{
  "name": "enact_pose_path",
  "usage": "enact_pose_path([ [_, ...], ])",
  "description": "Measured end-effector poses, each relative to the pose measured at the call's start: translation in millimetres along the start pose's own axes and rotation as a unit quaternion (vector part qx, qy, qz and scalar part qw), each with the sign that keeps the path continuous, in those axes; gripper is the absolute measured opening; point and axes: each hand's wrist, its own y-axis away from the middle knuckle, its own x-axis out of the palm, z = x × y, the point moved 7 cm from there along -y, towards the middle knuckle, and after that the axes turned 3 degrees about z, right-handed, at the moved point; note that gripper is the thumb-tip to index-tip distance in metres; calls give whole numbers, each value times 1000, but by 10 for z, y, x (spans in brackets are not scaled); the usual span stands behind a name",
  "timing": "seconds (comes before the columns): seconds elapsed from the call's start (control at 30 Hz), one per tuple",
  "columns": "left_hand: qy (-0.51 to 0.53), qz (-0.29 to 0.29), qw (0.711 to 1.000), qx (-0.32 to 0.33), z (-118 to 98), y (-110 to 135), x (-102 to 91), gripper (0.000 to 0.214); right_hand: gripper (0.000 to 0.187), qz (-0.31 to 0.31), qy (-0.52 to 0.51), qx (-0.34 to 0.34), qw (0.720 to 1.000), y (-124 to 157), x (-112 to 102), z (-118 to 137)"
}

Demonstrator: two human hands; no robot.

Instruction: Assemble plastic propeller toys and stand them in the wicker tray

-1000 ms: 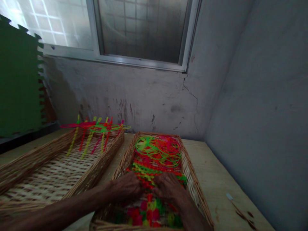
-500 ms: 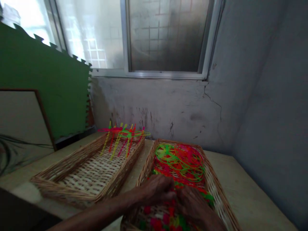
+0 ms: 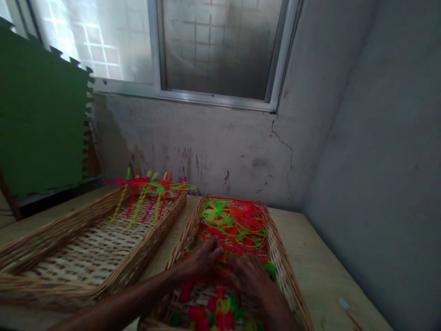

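Bench (image 3: 310, 257) corner: left hand (image 3: 201, 257) nearest the neon loops (image 3: 234, 225)

Frosted window (image 3: 217, 46) above; below it, a wicker tray (image 3: 279, 250) with its long axis running away from us. We find the loops at its far end, beyond both hands. Right hand (image 3: 248, 278) sits just apart from the left, over red and green plastic pieces (image 3: 217, 303). Whether either grips anything, we cannot tell.

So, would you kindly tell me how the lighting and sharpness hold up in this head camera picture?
In the head view, the frosted window glares bright at its left, the left hand and right hand sit dim and soft in shadow, and the wicker tray looks stretched toward the bottom by wide-angle distortion.
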Motion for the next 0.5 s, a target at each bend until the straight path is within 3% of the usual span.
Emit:
enact_pose_path([
  [0.17,34,-8,999,3,-113,19,-55,20,18,14,24,39,999,-138,-226,0],
  [0.37,197,-54,979,-3,-536,-75,-98,23,26,-26,54,111,992,-293,-539,-176],
  [0.5,257,-116,959,1,-619,-199,-103,24,26,-71,66,144,985,-461,-656,-384],
])
